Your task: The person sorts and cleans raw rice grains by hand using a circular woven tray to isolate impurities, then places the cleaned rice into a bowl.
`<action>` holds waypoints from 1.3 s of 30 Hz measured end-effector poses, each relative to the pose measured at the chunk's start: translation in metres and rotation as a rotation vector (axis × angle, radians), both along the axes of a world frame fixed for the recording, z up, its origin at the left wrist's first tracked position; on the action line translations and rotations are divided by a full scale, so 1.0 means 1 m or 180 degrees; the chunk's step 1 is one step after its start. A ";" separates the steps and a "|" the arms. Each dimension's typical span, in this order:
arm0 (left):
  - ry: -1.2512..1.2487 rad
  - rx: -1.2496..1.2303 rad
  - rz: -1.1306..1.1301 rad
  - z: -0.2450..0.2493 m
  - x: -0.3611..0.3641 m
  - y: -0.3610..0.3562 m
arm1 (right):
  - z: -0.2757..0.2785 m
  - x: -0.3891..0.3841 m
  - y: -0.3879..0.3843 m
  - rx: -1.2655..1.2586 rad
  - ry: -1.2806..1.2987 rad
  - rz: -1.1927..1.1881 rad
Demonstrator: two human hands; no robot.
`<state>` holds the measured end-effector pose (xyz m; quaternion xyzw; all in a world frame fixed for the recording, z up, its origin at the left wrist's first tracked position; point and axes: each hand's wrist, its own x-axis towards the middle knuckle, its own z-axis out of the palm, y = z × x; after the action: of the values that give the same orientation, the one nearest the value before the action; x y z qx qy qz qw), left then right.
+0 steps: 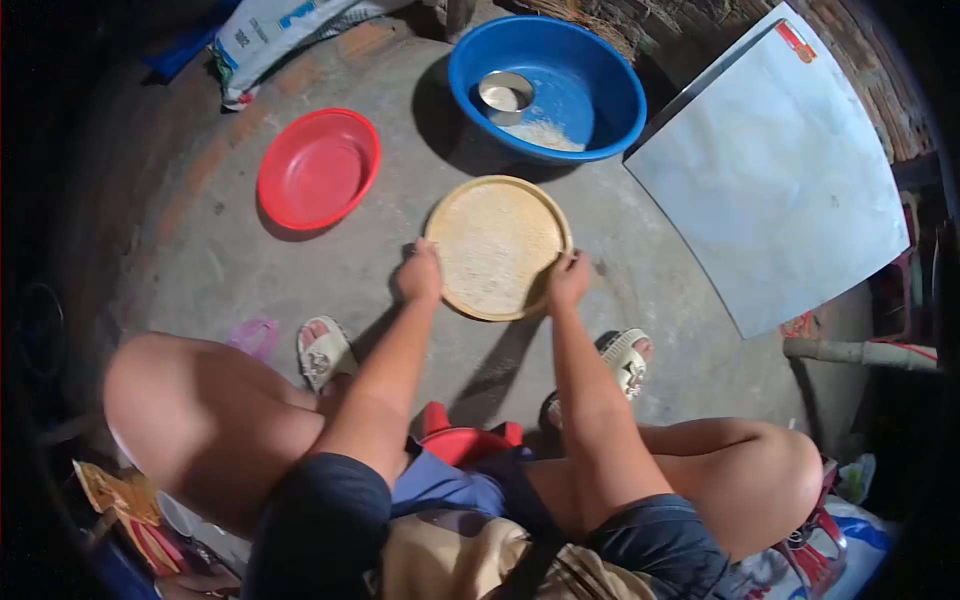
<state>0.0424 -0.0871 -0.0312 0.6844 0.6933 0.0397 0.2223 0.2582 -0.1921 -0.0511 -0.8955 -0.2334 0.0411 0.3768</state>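
Observation:
A round, shallow yellow tray [497,181], like a winnowing tray, is held in front of me above the floor. Pale grain [485,260], which looks like rice, lies spread thinly across it. My left hand [420,274] grips its left rim, and the fingers of my right hand [569,280] close on the right rim. Beyond the tray stands a blue basin [610,85], with a metal bowl [506,97] of pale grain inside and loose grain [545,135] on its bottom.
A red basin [320,170] sits on the concrete floor to the left. At the right leans a large pale metal sheet [780,180], with a pole [860,352] below it. A printed sack [270,45] lies at the back left, and a pink plastic bag [255,337] is near my left foot.

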 end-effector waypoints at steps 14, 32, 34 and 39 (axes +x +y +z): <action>0.0323 0.0737 -0.0879 -0.022 0.050 -0.037 | 0.003 -0.020 0.009 -0.0480 0.0618 0.0535; -0.0559 0.0788 -0.3277 -0.016 0.031 -0.048 | -0.003 -0.036 0.003 0.0000 0.0306 0.0072; -0.0880 0.0906 -0.3171 -0.005 0.032 -0.063 | 0.004 -0.042 0.001 -0.0128 -0.0091 0.0086; -0.1158 0.0593 -0.2455 -0.003 0.034 -0.044 | 0.029 -0.049 0.008 0.0072 -0.0579 0.0352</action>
<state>0.0768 -0.1307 -0.0338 0.8923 0.3299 0.1361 0.2767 0.2090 -0.1842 -0.0219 -0.8770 -0.3161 -0.0223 0.3612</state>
